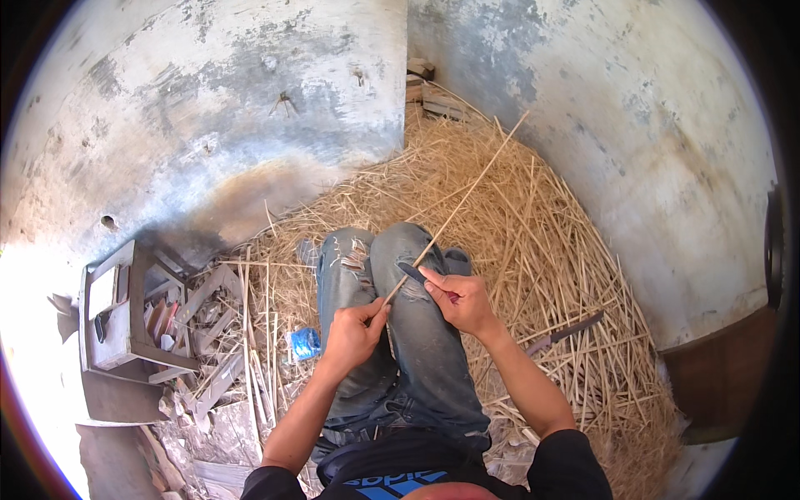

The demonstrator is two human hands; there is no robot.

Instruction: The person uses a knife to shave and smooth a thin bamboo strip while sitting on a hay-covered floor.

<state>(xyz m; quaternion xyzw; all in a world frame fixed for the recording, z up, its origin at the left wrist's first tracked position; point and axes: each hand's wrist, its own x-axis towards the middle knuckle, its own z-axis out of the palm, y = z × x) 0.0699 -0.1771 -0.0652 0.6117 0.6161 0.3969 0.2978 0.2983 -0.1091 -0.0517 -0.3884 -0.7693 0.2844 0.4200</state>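
My left hand [357,332] pinches a long, thin pale strip, perhaps split cane [477,180], which runs diagonally up over my right knee. My right hand [458,302] grips a small knife with a dark blade [412,272] and a reddish handle mostly hidden by my fingers. The blade lies across the strip just above that knee. My legs in torn jeans [342,267] are under both hands. Right of my right forearm, a long blade with a handle [575,329] rests on loose straw and strips [567,267].
Weathered walls [208,83] meet behind the straw pile, near some wooden blocks [442,104]. At left stand a broken wooden cabinet [137,354] and scrap boards [217,392]. A blue plastic item [304,343] lies left of my legs. A dark brown panel [717,375] is at right.
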